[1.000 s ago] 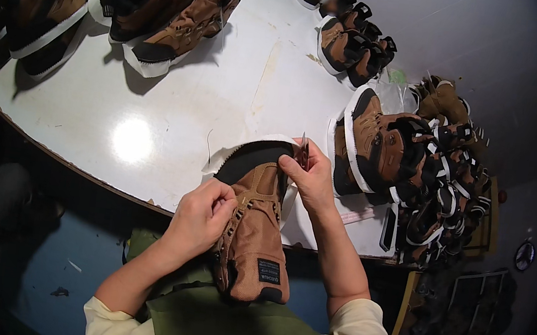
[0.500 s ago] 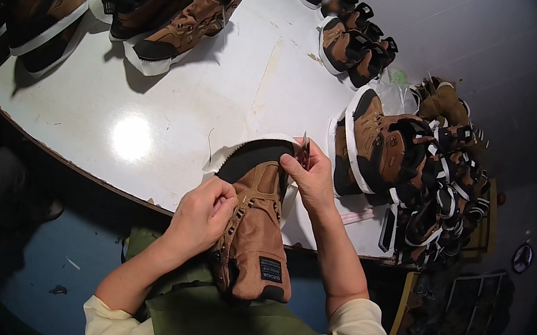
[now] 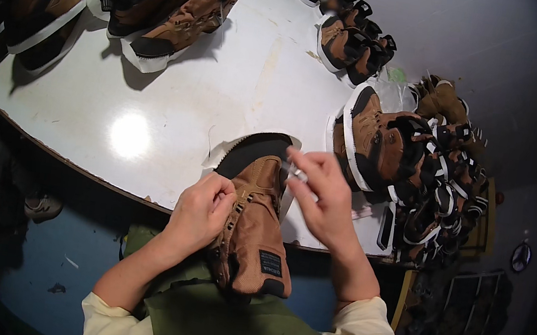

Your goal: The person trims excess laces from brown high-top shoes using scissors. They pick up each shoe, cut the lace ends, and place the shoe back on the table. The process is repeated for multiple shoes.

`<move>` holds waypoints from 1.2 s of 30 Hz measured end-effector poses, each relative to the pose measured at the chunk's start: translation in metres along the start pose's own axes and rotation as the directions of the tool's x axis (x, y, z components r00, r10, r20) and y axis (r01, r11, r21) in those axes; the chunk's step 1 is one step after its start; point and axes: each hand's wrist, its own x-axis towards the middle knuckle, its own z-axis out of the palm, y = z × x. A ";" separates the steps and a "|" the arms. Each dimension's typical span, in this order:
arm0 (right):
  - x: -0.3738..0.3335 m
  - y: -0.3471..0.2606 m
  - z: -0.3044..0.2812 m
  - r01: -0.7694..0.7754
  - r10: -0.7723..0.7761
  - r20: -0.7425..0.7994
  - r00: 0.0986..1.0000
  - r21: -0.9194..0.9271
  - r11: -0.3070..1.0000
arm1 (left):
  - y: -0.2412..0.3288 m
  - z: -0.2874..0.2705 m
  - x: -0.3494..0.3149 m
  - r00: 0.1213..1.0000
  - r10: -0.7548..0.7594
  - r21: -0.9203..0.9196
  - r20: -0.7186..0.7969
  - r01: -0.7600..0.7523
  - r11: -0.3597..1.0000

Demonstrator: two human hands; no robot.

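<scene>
A brown and black shoe upper with a white edge round its toe lies in front of me, toe away, its tongue end over the near table edge. At its left side, by the lace eyelets, my left hand is closed, fingertips pinching the upper's edge; what else they may hold is hidden. My right hand is curled over the right side of the toe. Between its fingers are small metal thread snips, smeared by motion.
Similar shoe uppers stand in rows at the far left. More uppers are heaped along the right side beside a dark phone-like object. A white table curves round me. Another person's shoe shows below, left.
My right hand has turned and shifted slightly right, swinging the snips from pointing away to lying across the toe's side. My left hand keeps its pinch. A person's foot at lower left has moved.
</scene>
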 end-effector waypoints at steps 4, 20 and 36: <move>-0.006 -0.021 0.000 0.179 -0.125 0.189 0.974 -0.302 0.936 | 0.000 0.002 0.000 0.999 0.022 -0.003 -0.024 -0.022 1.000; -0.006 -0.030 0.015 0.445 -0.290 0.345 0.892 -0.573 0.688 | -0.003 0.004 0.000 0.997 0.065 -0.010 -0.046 -0.066 0.998; 0.001 -0.036 0.017 0.425 -0.185 0.428 0.884 -0.574 0.700 | -0.004 0.004 0.001 0.997 0.063 -0.008 -0.042 -0.063 0.998</move>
